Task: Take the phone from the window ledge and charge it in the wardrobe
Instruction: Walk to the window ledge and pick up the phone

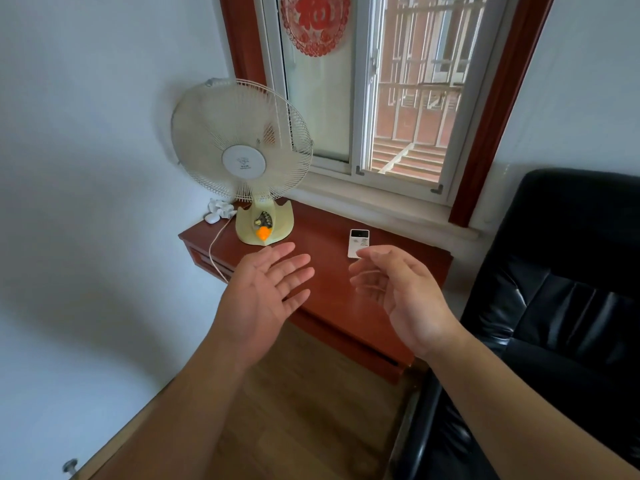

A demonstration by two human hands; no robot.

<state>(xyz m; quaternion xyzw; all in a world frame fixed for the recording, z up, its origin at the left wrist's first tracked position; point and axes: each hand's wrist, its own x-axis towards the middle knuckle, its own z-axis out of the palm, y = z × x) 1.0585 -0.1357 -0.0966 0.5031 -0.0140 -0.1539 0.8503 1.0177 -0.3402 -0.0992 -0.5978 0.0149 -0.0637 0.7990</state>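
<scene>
Flat white rectangular phone (358,243) on glossy red-brown ledge (325,271), empty spread hands (266,289) nearby

The lower edge of the small white rectangular phone (358,241) is covered by the curled fingertips of the right hand (398,285), which is blurred at the fingers. The printing on the phone's back is too small to be read. The black leather chair (561,306) is cut off by the right and bottom edges. The red round paper-cut window decoration (315,22) is cropped by the top edge. The small white objects (218,210) behind the cream table fan's (242,157) base cannot be identified.
</scene>
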